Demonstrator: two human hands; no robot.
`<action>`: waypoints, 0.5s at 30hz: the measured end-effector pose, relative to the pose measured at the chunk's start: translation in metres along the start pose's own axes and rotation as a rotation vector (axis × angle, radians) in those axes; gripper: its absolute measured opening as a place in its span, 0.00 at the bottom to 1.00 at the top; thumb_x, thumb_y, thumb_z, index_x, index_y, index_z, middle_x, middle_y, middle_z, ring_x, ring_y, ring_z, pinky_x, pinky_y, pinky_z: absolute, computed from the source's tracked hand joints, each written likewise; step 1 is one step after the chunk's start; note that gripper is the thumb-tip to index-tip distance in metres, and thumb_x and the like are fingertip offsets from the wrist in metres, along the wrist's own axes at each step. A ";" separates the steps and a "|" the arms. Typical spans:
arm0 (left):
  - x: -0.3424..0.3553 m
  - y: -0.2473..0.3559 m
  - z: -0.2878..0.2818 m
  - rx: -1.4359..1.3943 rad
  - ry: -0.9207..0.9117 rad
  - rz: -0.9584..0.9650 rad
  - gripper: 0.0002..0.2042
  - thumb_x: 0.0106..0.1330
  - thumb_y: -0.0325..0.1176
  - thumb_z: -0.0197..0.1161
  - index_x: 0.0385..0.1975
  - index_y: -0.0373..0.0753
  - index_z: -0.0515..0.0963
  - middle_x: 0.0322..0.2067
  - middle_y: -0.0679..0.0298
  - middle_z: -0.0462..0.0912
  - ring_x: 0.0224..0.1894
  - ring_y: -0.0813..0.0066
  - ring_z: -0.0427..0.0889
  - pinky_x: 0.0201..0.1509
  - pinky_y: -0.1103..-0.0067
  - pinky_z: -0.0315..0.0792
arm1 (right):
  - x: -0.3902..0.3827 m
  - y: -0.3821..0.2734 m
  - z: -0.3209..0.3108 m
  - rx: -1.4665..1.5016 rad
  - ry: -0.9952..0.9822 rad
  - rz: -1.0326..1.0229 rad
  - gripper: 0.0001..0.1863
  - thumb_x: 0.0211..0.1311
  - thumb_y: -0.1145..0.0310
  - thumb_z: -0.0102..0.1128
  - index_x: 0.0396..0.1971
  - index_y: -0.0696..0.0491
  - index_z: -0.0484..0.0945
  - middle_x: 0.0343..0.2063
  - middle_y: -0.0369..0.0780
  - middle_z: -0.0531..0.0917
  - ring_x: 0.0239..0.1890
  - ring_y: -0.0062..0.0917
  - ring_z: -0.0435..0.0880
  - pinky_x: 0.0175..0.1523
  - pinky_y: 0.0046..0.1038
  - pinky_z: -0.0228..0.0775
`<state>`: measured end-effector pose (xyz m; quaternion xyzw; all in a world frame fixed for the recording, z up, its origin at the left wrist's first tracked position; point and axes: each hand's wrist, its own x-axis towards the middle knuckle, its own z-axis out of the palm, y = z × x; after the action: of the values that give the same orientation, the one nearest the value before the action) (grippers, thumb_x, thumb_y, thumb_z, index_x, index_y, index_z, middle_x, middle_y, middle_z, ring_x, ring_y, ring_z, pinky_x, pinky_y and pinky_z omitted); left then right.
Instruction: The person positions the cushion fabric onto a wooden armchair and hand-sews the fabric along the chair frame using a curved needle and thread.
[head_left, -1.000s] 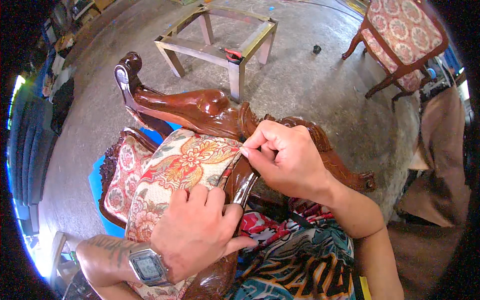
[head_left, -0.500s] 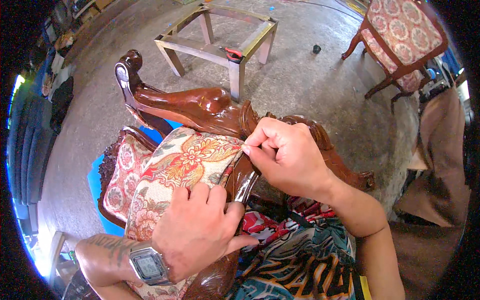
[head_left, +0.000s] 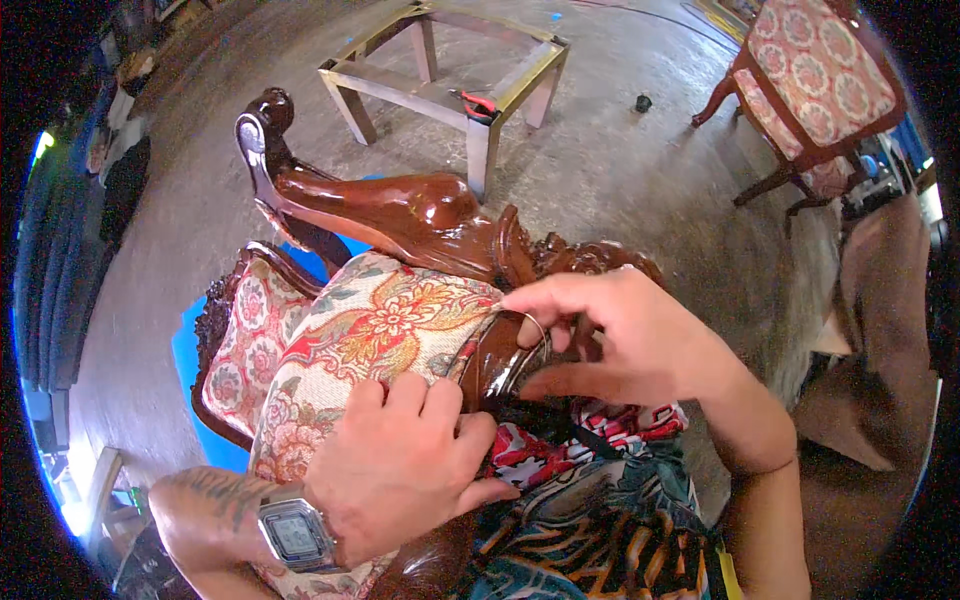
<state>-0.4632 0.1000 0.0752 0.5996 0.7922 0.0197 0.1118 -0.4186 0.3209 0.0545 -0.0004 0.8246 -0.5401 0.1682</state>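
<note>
A carved, glossy brown wooden chair frame point(head_left: 400, 208) lies on its side before me, with floral upholstery fabric point(head_left: 390, 318) in cream, red and orange stretched over part of it. My left hand point(head_left: 400, 455), wearing a watch, presses on this fabric with bent fingers, their tips partly hidden. At the fabric's right corner is my right hand point(head_left: 610, 335), index fingertip touching the edge and thumb held apart. A thin, pale curved strand point(head_left: 543, 328) shows between its fingers; whether it is thread or a curved needle, I cannot tell. Shiny wood shows between the hands.
A bare table-like frame point(head_left: 400, 90) stands beyond, with red-handled pliers point(head_left: 478, 103) on its corner. Another upholstered chair point(head_left: 820, 80) is at far right. A small black object point(head_left: 643, 102) lies on the floor. Brown material point(head_left: 880, 300) hangs at right; blue material point(head_left: 205, 400) shows at left.
My right thumb and index finger were pinched together at the fabric corner; now they are spread apart, and the curved strand shows between them. My left hand stays on the fabric.
</note>
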 end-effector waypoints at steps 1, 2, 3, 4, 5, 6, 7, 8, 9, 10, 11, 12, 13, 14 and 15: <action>0.000 0.000 0.000 -0.013 0.005 0.010 0.25 0.47 0.63 0.62 0.25 0.43 0.78 0.26 0.61 0.69 0.32 0.64 0.72 0.32 0.70 0.65 | -0.001 0.003 0.001 -0.158 0.062 -0.186 0.23 0.50 0.64 0.67 0.46 0.59 0.74 0.30 0.47 0.82 0.34 0.40 0.82 0.41 0.35 0.74; 0.000 0.000 0.000 -0.016 0.002 0.007 0.25 0.47 0.63 0.62 0.25 0.43 0.78 0.26 0.61 0.69 0.32 0.64 0.72 0.32 0.70 0.65 | -0.001 0.007 0.004 -0.321 0.118 -0.309 0.26 0.49 0.65 0.68 0.48 0.58 0.73 0.34 0.48 0.82 0.37 0.41 0.82 0.44 0.36 0.74; 0.000 0.000 0.000 -0.011 -0.005 0.002 0.25 0.47 0.63 0.62 0.25 0.43 0.78 0.26 0.62 0.69 0.32 0.64 0.72 0.33 0.70 0.65 | 0.000 0.011 0.007 -0.363 0.144 -0.315 0.28 0.47 0.65 0.69 0.49 0.58 0.72 0.38 0.49 0.81 0.40 0.42 0.80 0.47 0.37 0.73; -0.001 0.000 0.000 -0.004 -0.013 0.001 0.25 0.47 0.63 0.62 0.25 0.44 0.78 0.27 0.62 0.69 0.32 0.64 0.72 0.33 0.70 0.65 | -0.002 0.013 0.009 -0.352 0.171 -0.396 0.28 0.47 0.65 0.69 0.49 0.58 0.72 0.38 0.49 0.81 0.40 0.42 0.80 0.47 0.37 0.73; -0.001 -0.001 0.000 -0.005 -0.009 -0.003 0.25 0.47 0.63 0.62 0.25 0.44 0.78 0.27 0.62 0.69 0.32 0.64 0.72 0.33 0.70 0.65 | -0.003 0.015 0.011 -0.361 0.178 -0.453 0.27 0.47 0.66 0.69 0.49 0.58 0.72 0.37 0.49 0.81 0.40 0.43 0.80 0.47 0.37 0.72; -0.001 0.000 0.001 -0.006 -0.016 -0.006 0.25 0.47 0.63 0.62 0.25 0.44 0.79 0.27 0.62 0.69 0.33 0.64 0.71 0.33 0.71 0.64 | -0.005 0.017 0.013 -0.371 0.184 -0.510 0.27 0.47 0.66 0.69 0.48 0.58 0.72 0.37 0.48 0.81 0.39 0.43 0.80 0.47 0.38 0.72; -0.002 0.000 0.001 -0.004 -0.020 -0.006 0.25 0.47 0.62 0.62 0.26 0.44 0.79 0.27 0.62 0.69 0.33 0.64 0.71 0.33 0.71 0.64 | -0.004 0.018 0.014 -0.372 0.181 -0.510 0.27 0.47 0.66 0.69 0.48 0.58 0.72 0.37 0.48 0.81 0.39 0.43 0.80 0.47 0.38 0.72; -0.002 0.000 0.001 -0.010 -0.021 -0.012 0.25 0.47 0.62 0.62 0.26 0.44 0.79 0.27 0.62 0.69 0.33 0.64 0.71 0.33 0.71 0.64 | -0.004 0.019 0.015 -0.396 0.203 -0.537 0.25 0.48 0.67 0.69 0.47 0.58 0.73 0.35 0.47 0.81 0.37 0.43 0.81 0.44 0.37 0.73; -0.003 0.000 0.001 -0.002 -0.013 -0.008 0.25 0.47 0.63 0.62 0.26 0.44 0.79 0.28 0.62 0.69 0.33 0.64 0.71 0.33 0.71 0.64 | -0.002 0.020 0.017 -0.403 0.253 -0.581 0.23 0.49 0.68 0.68 0.45 0.58 0.74 0.33 0.46 0.81 0.35 0.42 0.81 0.42 0.37 0.74; -0.003 0.000 0.001 0.011 -0.004 -0.001 0.25 0.47 0.63 0.62 0.26 0.44 0.79 0.28 0.62 0.69 0.33 0.64 0.71 0.33 0.71 0.64 | 0.001 0.021 0.019 -0.421 0.226 -0.566 0.23 0.49 0.68 0.68 0.45 0.58 0.74 0.33 0.46 0.81 0.35 0.42 0.81 0.42 0.37 0.74; -0.003 0.000 0.001 0.006 -0.003 -0.003 0.25 0.47 0.63 0.62 0.26 0.44 0.79 0.28 0.62 0.69 0.33 0.64 0.71 0.33 0.71 0.64 | 0.006 0.022 0.022 -0.462 0.356 -0.634 0.19 0.50 0.69 0.67 0.42 0.57 0.75 0.31 0.45 0.82 0.32 0.41 0.81 0.38 0.36 0.75; -0.003 0.000 0.001 -0.002 0.004 -0.001 0.25 0.48 0.63 0.62 0.25 0.44 0.79 0.28 0.62 0.69 0.33 0.64 0.71 0.33 0.70 0.64 | 0.010 0.024 0.025 -0.504 0.486 -0.703 0.15 0.51 0.70 0.66 0.39 0.56 0.76 0.28 0.44 0.82 0.30 0.40 0.81 0.35 0.34 0.75; -0.003 0.000 0.000 -0.012 0.005 0.002 0.25 0.48 0.63 0.62 0.25 0.43 0.79 0.28 0.62 0.69 0.33 0.64 0.71 0.33 0.70 0.65 | 0.011 0.025 0.025 -0.510 0.485 -0.705 0.15 0.51 0.70 0.66 0.39 0.56 0.76 0.28 0.44 0.82 0.30 0.40 0.81 0.35 0.34 0.75; -0.003 0.000 0.000 -0.011 0.017 -0.001 0.25 0.48 0.63 0.62 0.25 0.43 0.79 0.28 0.62 0.69 0.33 0.64 0.71 0.33 0.70 0.65 | 0.013 0.026 0.026 -0.550 0.547 -0.699 0.12 0.51 0.71 0.66 0.36 0.56 0.76 0.26 0.43 0.81 0.28 0.39 0.81 0.33 0.33 0.75; -0.002 0.000 -0.001 -0.011 0.019 0.003 0.25 0.48 0.63 0.61 0.25 0.43 0.79 0.28 0.62 0.69 0.33 0.64 0.71 0.33 0.70 0.65 | 0.015 0.027 0.027 -0.576 0.627 -0.707 0.09 0.52 0.71 0.65 0.33 0.55 0.77 0.24 0.42 0.81 0.26 0.38 0.81 0.30 0.32 0.74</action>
<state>-0.4628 0.0977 0.0762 0.5999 0.7922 0.0300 0.1076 -0.4200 0.3059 0.0166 -0.1625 0.8992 -0.2907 -0.2837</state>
